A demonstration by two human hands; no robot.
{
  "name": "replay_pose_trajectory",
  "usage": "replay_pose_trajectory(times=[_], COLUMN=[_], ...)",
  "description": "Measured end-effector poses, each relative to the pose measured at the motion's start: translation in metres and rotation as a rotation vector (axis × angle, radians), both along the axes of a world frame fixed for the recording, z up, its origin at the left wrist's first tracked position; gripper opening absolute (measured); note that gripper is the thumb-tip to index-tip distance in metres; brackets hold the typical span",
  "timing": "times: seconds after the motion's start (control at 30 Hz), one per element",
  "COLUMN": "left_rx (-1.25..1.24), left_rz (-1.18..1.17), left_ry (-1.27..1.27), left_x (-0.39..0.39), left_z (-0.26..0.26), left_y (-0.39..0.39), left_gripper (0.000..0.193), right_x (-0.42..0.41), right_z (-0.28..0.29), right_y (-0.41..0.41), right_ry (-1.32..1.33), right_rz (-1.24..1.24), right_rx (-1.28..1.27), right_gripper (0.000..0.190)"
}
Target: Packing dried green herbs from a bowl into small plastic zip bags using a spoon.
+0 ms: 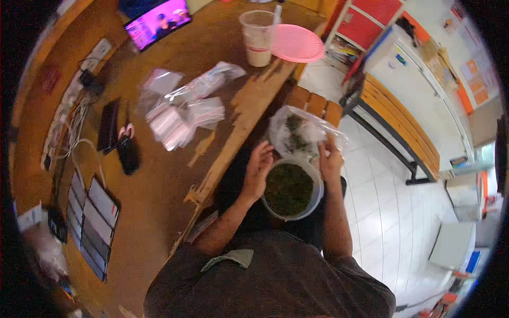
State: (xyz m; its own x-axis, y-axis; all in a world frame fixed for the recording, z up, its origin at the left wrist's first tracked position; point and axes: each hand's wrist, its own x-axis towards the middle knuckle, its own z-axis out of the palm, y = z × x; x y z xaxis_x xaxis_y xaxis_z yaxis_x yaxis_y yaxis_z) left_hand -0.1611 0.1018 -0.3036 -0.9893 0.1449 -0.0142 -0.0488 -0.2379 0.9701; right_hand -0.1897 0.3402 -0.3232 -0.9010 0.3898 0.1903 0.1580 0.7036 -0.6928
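Note:
A round clear plastic tub (293,190) holding dark green, dried-looking plant matter rests on my lap. Just beyond its rim is a clear plastic bag (296,133) with some of the same dark green stuff inside. My right hand (331,159) grips the bag's right edge between thumb and fingers. At the tub's upper left, my left hand (258,171) has its fingers raised and slightly apart, near the bag; no object shows in it. Small clear zip bags (173,127) lie in a pile on the wooden table (151,206) to my left.
Pink-handled scissors (126,131), a power strip (63,107) with cables and a lit screen (159,24) are on the table. A plastic cup with a straw (258,43) stands beside a pink plastic lid (297,43). A wooden bench (397,123) is at right.

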Motion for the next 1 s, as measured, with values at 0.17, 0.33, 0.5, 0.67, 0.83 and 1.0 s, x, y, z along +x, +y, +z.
replay_pose_trajectory(times=[0.17, 0.33, 0.5, 0.67, 0.83, 1.0], left_rx=[-0.049, 0.104, 0.124, -0.05, 0.077, 0.13], left_rz=[0.036, 0.045, 0.036, 0.04, 0.009, 0.125], left_ry=[-0.047, 0.002, -0.028, -0.067, 0.003, 0.174], left_x=[0.013, 0.028, 0.034, 0.037, 0.034, 0.038], left_z=[-0.027, -0.053, -0.028, -0.027, -0.008, 0.044], left_y=[-0.011, -0.015, -0.03, -0.038, -0.031, -0.037], left_gripper=[0.053, 0.031, 0.029, 0.026, 0.024, 0.022], right_x=[-0.023, -0.038, -0.067, -0.095, -0.102, -0.067], right_z=[0.065, 0.123, 0.116, 0.116, 0.135, 0.144], right_y=[-0.072, -0.201, -0.221, -0.208, -0.203, -0.179], right_ry=[0.336, 0.501, 0.398, 0.393, 0.121, 0.198], right_rz=[0.206, 0.664, 0.552, 0.767, 0.688, 0.65], right_rx=[0.057, 0.237, 0.298, -0.053, -0.899, -0.866], right_gripper=[0.034, 0.02, 0.01, 0.005, 0.012, 0.011])
